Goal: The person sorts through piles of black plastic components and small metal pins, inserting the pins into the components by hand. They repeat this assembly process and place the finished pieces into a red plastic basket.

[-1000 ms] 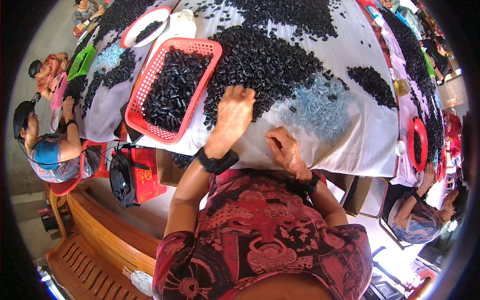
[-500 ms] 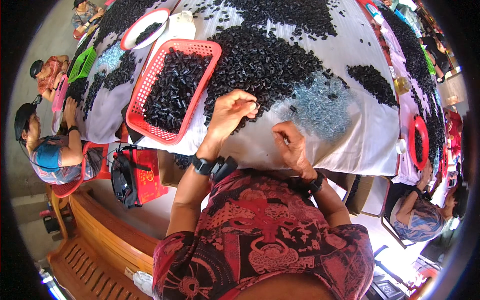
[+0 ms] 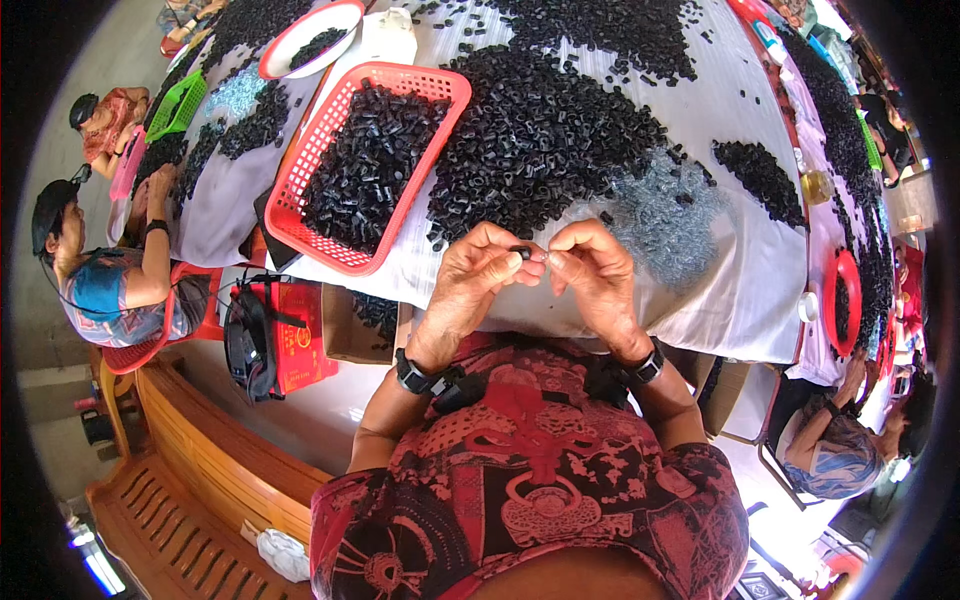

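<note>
My left hand (image 3: 468,278) pinches a small black plastic piece (image 3: 521,252) between thumb and fingers, just over the table's near edge. Close against it, my right hand (image 3: 600,283) is closed in a pinch, its fingertips almost meeting the black piece; whatever it holds is too small to make out. Beyond both hands spreads a large heap of black plastic pieces (image 3: 545,130). A pile of small clear bluish pieces (image 3: 668,222) lies beside it, past my right hand. To the left, a red plastic basket (image 3: 283,222) is filled with similar black pieces.
A white cloth (image 3: 745,300) covers the table. A white bowl with a red rim (image 3: 275,62) stands behind the basket. Co-workers sit at left (image 3: 115,285) and right (image 3: 825,450). Beside me are a wooden bench (image 3: 215,470) and a cardboard box (image 3: 352,335).
My hands have come together over the near edge. The left has moved down and right, away from the black heap; the right has closed into a pinch beside it.
</note>
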